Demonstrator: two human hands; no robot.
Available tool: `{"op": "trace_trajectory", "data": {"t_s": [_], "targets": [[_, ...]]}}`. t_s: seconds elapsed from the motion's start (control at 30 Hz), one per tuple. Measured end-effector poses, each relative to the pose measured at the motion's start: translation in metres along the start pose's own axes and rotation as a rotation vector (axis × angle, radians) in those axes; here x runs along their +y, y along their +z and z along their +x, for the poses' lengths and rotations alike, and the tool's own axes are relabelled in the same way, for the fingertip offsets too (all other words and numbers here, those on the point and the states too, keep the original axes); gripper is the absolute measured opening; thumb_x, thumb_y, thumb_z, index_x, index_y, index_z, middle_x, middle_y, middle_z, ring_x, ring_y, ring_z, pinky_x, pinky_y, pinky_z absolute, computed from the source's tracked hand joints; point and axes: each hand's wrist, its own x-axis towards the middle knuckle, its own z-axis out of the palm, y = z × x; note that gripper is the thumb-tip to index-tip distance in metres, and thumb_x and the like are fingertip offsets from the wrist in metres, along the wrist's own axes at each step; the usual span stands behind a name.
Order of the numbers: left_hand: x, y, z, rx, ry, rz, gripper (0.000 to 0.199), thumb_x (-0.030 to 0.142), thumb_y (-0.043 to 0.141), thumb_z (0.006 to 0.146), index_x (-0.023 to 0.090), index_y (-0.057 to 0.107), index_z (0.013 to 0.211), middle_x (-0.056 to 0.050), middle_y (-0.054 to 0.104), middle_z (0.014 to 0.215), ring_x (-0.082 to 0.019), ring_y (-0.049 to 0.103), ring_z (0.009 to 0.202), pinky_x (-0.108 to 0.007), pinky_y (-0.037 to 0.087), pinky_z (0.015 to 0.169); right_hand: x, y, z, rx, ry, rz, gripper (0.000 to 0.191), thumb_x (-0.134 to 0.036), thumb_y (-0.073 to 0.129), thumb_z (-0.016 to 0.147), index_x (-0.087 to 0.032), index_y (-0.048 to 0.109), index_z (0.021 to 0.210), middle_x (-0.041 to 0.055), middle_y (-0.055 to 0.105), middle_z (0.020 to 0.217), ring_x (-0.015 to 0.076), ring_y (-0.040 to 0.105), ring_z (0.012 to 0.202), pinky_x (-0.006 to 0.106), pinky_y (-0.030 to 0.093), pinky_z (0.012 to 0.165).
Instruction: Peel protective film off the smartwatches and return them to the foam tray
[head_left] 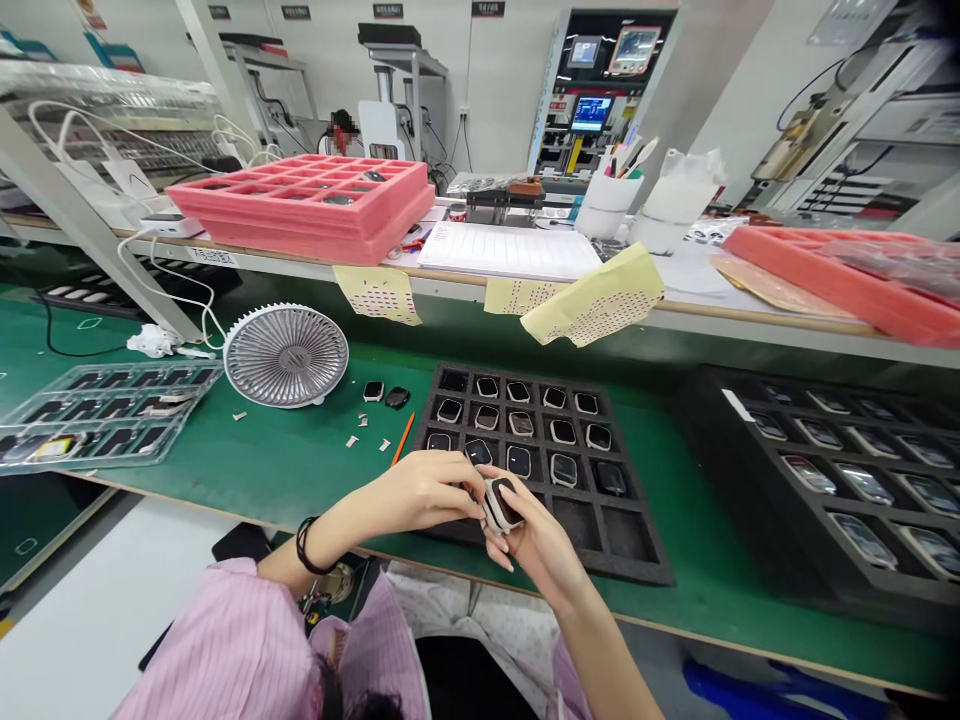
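Here, both hands work just above the near edge of the black foam tray (592, 568). The left hand (427, 492) is closed, its fingers pinching one side of a watch (501, 503), while the right hand (538, 545) curls around the same watch from below and grips it too. Holding the watch by its edges with both hands, low over the foam, steadies it and gives it a soft landing should it slip. The tray shows fifteen filled cells in three rows of five, plus two empty cells; the hands hide the rest. Left of the tray lie two watches (373, 391), one orange pen (403, 438) and about five white scraps (351, 440), then one fan (286, 355) and one clear plastic tray (210, 372). Right of it sits a second black tray (705, 470); beyond it stands one pink foam tray (300, 240).
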Motion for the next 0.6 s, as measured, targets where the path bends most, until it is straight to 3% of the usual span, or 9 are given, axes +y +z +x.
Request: {"op": "trace_trajectory", "data": {"t_s": [0.13,0.23,0.5,0.6], "targets": [[-0.005,-0.003,0.000,-0.076,-0.067,-0.239,0.011,0.026,0.061,0.087,0.020,0.070,0.089,-0.006,0.067,0.093,-0.015,0.061,0.087,-0.025,0.047,0.078,0.003,-0.002,-0.002,-0.037,0.040,-0.007,0.035,-0.036,0.061,0.084,-0.020,0.056,0.114,-0.0003,0.056,0.067,0.0083,0.043,0.046,0.019,0.032,0.038],[-0.006,-0.001,-0.001,-0.079,-0.173,-0.337,0.015,0.032,0.064,0.083,0.017,0.065,0.087,-0.006,0.064,0.091,-0.014,0.061,0.087,-0.024,0.047,0.076,0.005,-0.002,-0.004,-0.052,0.074,-0.022,0.037,-0.037,0.062,0.083,-0.019,0.055,0.115,-0.0004,0.056,0.066,0.0083,0.042,0.046,0.019,0.031,0.038],[-0.015,0.014,-0.011,-0.142,-0.298,-0.342,0.027,0.042,0.063,0.082,0.017,0.053,0.082,-0.004,0.060,0.093,-0.014,0.058,0.084,-0.024,0.045,0.070,0.021,-0.002,-0.004,-0.024,0.071,-0.070,0.047,-0.041,0.066,0.081,-0.020,0.053,0.122,-0.0023,0.052,0.066,0.0071,0.041,0.047,0.019,0.030,0.040],[-0.014,0.011,-0.012,-0.120,-0.361,-0.333,0.033,0.046,0.068,0.077,0.017,0.054,0.084,-0.003,0.059,0.090,-0.014,0.056,0.079,-0.024,0.044,0.065,0.029,-0.002,-0.001,0.000,0.067,-0.091,0.055,-0.042,0.067,0.080,-0.021,0.051,0.127,-0.0022,0.053,0.066,0.0081,0.043,0.048,0.020,0.032,0.041]]}}
